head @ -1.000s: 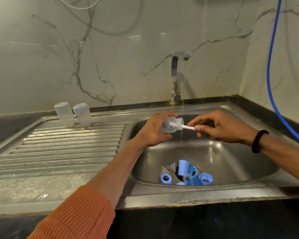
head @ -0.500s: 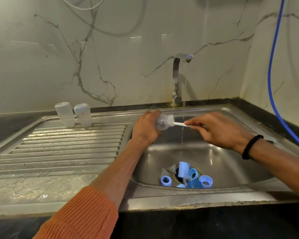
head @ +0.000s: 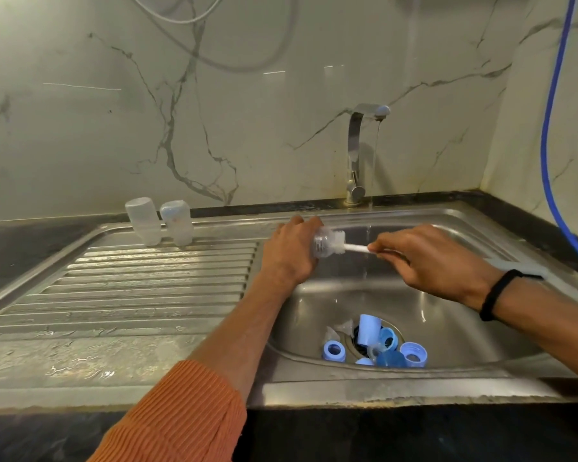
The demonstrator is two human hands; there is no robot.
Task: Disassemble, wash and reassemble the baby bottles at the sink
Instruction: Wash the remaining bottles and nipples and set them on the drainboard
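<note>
Over the sink (head: 447,228), left hand (head: 289,253) grips bottle (head: 321,243); right hand (head: 427,258) pinches brush (head: 354,248).

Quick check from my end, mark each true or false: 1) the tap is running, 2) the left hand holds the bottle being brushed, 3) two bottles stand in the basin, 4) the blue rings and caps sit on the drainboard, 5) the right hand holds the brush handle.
1) True: water falls from the tap into the basin.
2) True: the left hand grips the clear bottle.
3) False: two upturned bottles stand on the drainboard, not in the basin.
4) False: the blue rings and caps lie in the basin around the drain.
5) True: the right hand pinches the white brush, whose head is at the bottle's mouth.
</note>
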